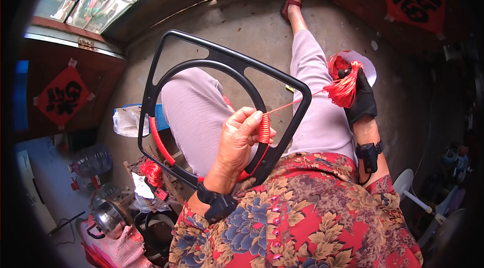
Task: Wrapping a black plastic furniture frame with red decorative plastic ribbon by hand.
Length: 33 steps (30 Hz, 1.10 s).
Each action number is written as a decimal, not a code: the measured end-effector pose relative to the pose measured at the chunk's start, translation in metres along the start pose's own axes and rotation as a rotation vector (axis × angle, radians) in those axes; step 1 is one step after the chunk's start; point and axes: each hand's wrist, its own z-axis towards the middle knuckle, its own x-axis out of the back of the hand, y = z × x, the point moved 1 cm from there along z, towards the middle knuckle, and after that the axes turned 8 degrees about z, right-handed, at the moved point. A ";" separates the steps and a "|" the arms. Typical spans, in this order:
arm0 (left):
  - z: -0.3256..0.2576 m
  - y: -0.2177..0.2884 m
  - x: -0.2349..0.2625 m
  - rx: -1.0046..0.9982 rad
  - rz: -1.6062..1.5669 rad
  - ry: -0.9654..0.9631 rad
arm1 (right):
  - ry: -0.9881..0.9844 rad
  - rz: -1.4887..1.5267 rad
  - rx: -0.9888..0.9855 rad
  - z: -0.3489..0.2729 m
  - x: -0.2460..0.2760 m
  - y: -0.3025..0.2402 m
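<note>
A black frame with an inner ring lies tilted across my lap. Red cord is wound in a tight coil round the ring's right side, and another red-covered stretch shows at its lower left. My bare left hand pinches that coil between thumb and fingers. From there a thin taut cord crosses the frame's right bar to a looped bundle of red cord. My right hand, in a black glove, is closed round the bundle, well out to the right over my leg.
A second red cord bundle sits at lower left beside a white bag. Farther left are a clear plastic jug and a metal kettle. A white-topped stand is at lower right. My outstretched leg crosses the concrete floor.
</note>
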 end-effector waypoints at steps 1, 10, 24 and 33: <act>0.000 0.000 -0.001 0.000 -0.002 -0.002 | 0.004 0.016 0.016 0.003 0.003 -0.005; -0.001 0.008 0.002 0.017 -0.040 0.001 | 0.095 -0.217 0.116 -0.003 0.001 -0.006; 0.000 0.008 -0.006 -0.110 0.442 0.065 | -0.528 -1.693 0.289 -0.054 -0.129 0.102; 0.002 0.005 0.001 0.017 0.306 0.085 | -0.431 -1.425 -0.097 -0.043 -0.122 0.110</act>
